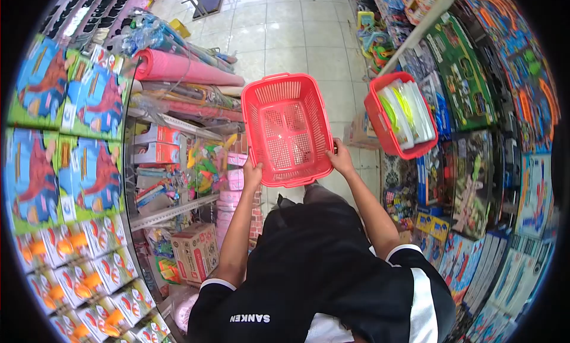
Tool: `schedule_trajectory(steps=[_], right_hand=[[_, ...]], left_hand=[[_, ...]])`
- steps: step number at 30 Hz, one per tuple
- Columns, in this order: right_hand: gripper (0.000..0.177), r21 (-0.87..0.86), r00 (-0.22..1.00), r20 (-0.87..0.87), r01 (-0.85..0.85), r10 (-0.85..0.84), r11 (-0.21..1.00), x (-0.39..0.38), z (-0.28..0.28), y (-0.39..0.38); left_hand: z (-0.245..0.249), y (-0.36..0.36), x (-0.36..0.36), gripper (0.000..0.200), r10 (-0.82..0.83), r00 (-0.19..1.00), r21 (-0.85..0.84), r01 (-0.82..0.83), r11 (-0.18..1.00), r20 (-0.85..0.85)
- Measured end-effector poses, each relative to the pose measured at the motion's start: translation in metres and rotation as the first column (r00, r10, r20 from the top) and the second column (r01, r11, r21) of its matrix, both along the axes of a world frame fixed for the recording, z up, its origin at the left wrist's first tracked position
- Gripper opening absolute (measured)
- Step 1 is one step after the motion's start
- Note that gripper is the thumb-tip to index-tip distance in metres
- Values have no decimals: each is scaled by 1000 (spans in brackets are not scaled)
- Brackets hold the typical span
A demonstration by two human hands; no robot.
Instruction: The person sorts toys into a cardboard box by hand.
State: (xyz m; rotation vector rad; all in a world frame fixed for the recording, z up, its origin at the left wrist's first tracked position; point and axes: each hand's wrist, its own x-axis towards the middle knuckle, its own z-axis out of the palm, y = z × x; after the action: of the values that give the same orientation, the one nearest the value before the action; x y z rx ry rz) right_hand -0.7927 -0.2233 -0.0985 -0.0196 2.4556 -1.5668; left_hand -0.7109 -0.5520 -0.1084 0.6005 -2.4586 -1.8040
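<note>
Both hands hold a red plastic basket (287, 175) out in front of my body, above the tiled floor. Its perforated bottom shows, with nothing lying in it. My left hand (252, 174) grips the near left corner, fingers wrapped around the side. At the near right side, my right hand (340, 157) is closed on the rim, the fingers partly hidden behind it. A second red basket (375, 118) stands to the right, holding white and yellow-green packaged items (408, 114).
Shelves of dinosaur toy boxes (92, 174) line the left. Pink rolls (184, 70) jut toward the aisle, above a cardboard box (195, 252). Boxed toys (463, 76) fill the right side. The tiled floor (285, 31) runs ahead between the shelves.
</note>
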Motion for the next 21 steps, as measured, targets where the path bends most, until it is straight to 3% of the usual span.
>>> schedule_trajectory(steps=[6,9,11,14,19,21], right_hand=[[42,64,998,-57,-15,18,998,-91,-13,-35],[41,66,999,-35,2,0,998,-122,-14,-51],[41,80,999,-24,26,-25,996,-138,-18,-61],[42,60,998,-17,61,-60,996,-150,-22,-71],[47,157,991,20,131,-136,979,-161,-25,-86],[49,169,986,106,111,-130,979,-159,-28,-89]], left_hand=[[-2,-24,-88,45,21,1000,-51,-21,998,0],[-10,-38,-127,44,8,995,-112,-20,993,-102],[-11,-49,-151,43,-1,1000,-150,1,989,3],[-16,-62,-180,40,-32,999,-169,33,985,7],[-46,-80,-206,38,-105,993,-34,106,994,47],[-65,-88,-208,40,-128,974,-14,133,991,189]])
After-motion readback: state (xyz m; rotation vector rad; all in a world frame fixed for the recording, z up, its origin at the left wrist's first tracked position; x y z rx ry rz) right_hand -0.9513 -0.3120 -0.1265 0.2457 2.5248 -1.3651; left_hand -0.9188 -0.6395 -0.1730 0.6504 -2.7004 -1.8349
